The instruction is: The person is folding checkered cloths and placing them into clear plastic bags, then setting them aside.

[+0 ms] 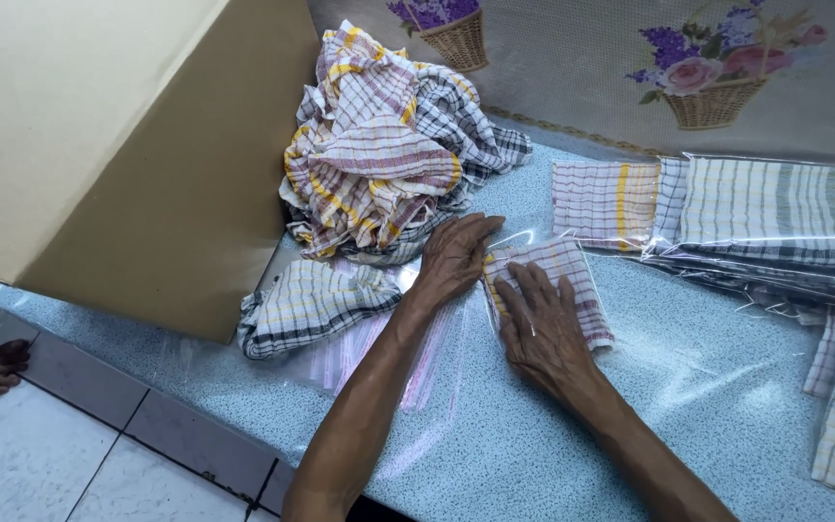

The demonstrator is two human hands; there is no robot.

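Speckled blue tabletop (707,358) runs bare toward the lower right of the frame. At centre, a folded checked cloth in a clear bag (572,280) lies flat — right hand (543,324) pressed on it, left hand (456,256) at its left edge, fingers of both spread open. Just above, a heap of checked cloths (379,155) crowds a cardboard box (157,164); bagged cloths (775,208) line the right edge.

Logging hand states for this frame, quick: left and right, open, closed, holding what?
Left hand: open, flat, pressing the top edge of the bagged checked cloth.
Right hand: open, palm down on the same cloth, gripping nothing.
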